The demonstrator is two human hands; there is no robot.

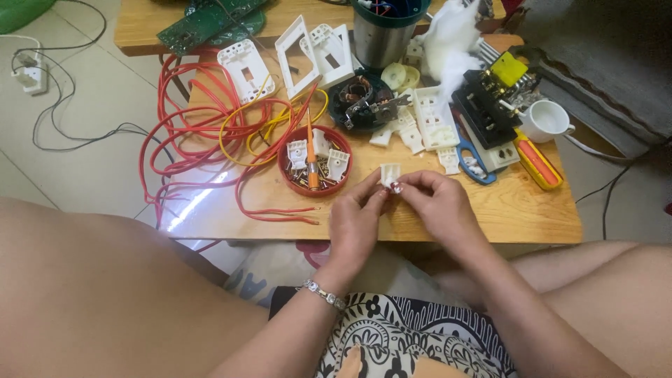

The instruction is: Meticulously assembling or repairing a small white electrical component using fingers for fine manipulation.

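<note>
Starting at the far left, we see loops of red wire sprawling over the near left end of the wooden table and spilling past its edge, with a few yellow strands tangled among them. Just right of the wires sits a round red lid filled with small screws and white plastic pieces, an orange-handled screwdriver lying across it. Behind it lie white switch plates and a metal cup. Moving on, we find our left hand, a bracelet on its wrist, raised over the table's near edge, its thumb and forefinger pinched on a small white plastic part. Our right hand meets it from the other side, fingertips closed on the same piece, so the part is held between both hands just above the tabletop, in front of the red lid. Further right lie more white switch parts, blue-handled scissors, a black and yellow device, an orange and yellow screwdriver and a white mug near the table's right edge.
</note>
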